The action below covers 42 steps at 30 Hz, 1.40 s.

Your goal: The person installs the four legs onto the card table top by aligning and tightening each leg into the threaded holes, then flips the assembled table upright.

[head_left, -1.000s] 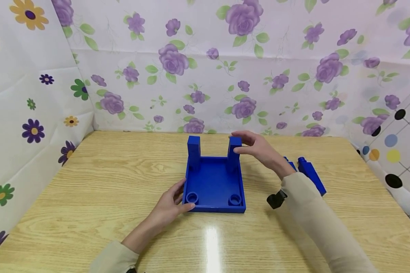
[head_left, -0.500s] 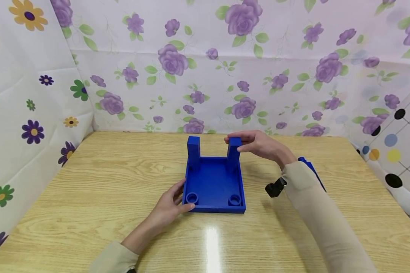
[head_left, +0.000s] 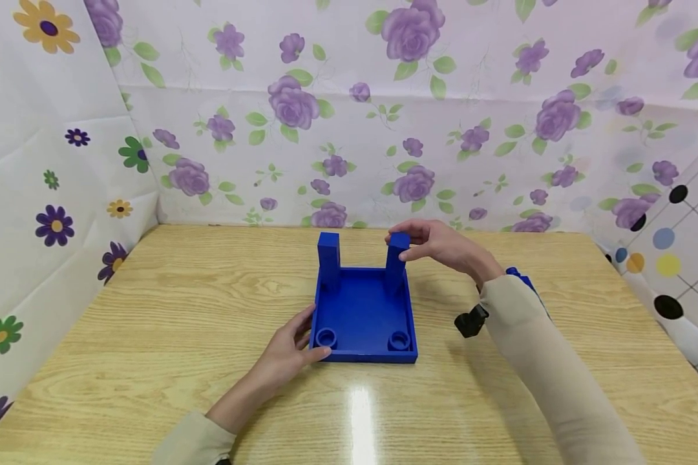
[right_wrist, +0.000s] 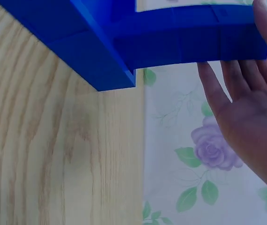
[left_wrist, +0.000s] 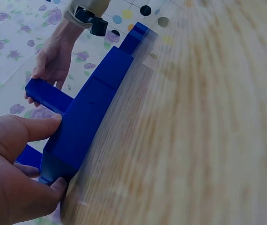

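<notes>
A blue square tabletop (head_left: 363,316) lies upside down on the wooden table, its raised rim facing up. Two blue legs stand upright in its far corners, a left leg (head_left: 329,261) and a right leg (head_left: 397,265). In the near corners are two bare round sockets, a left one (head_left: 326,338) and a right one (head_left: 399,341). My left hand (head_left: 285,349) grips the tabletop's near left edge, thumb on the rim. My right hand (head_left: 442,245) holds the top of the right leg between thumb and fingers. That leg's top looks slightly turned against the rim.
A loose blue leg (head_left: 520,278) lies on the wooden table (head_left: 209,297) to the right, mostly hidden behind my right sleeve (head_left: 547,361). A flowered cloth (head_left: 238,161) hangs along the table's back edge. A black wrist camera (head_left: 471,321) hangs below my right wrist.
My right hand has closed its hold round the right leg's top, and that leg has turned slightly. My right sleeve now covers more of the loose legs. The left hand stays put.
</notes>
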{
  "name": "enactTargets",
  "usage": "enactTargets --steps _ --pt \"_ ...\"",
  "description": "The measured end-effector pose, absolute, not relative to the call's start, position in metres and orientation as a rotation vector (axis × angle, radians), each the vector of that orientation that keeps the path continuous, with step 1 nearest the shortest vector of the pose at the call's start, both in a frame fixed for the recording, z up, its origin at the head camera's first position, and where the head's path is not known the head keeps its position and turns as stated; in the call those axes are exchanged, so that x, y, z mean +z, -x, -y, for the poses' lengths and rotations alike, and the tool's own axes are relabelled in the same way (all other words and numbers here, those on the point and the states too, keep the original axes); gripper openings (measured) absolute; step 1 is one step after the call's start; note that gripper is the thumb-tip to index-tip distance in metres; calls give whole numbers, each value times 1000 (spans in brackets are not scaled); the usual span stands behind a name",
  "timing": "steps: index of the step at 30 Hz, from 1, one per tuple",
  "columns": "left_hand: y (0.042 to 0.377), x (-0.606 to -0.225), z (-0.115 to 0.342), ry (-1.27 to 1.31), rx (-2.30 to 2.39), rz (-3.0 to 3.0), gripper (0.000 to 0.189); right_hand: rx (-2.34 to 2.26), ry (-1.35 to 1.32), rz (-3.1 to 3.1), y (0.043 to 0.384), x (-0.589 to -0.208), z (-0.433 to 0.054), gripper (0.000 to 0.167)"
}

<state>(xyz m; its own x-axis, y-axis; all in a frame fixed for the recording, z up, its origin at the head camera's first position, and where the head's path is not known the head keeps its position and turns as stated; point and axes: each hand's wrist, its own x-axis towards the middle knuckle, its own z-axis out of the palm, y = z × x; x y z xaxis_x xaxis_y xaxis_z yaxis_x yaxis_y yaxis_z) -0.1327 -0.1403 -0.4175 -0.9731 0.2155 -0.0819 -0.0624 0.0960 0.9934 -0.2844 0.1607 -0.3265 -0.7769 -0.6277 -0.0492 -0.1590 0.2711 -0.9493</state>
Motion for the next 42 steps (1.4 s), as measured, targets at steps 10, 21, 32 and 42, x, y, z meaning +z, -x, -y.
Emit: enactTargets --steps 10,21,32,42 --pt "132 -417 140 -163 1968 -2150 79 -1362 619 -2574 274 -331 -149 46" --pt "132 -415 138 -144 1952 -2160 79 -1406 457 -2854 258 -342 -134 50" --pt "131 -415 141 -135 1958 -2146 80 -1441 404 -2969 247 -341 -119 46" --pt "133 -415 139 -144 1946 -2174 79 -1397 385 -2837 241 -332 -131 68"
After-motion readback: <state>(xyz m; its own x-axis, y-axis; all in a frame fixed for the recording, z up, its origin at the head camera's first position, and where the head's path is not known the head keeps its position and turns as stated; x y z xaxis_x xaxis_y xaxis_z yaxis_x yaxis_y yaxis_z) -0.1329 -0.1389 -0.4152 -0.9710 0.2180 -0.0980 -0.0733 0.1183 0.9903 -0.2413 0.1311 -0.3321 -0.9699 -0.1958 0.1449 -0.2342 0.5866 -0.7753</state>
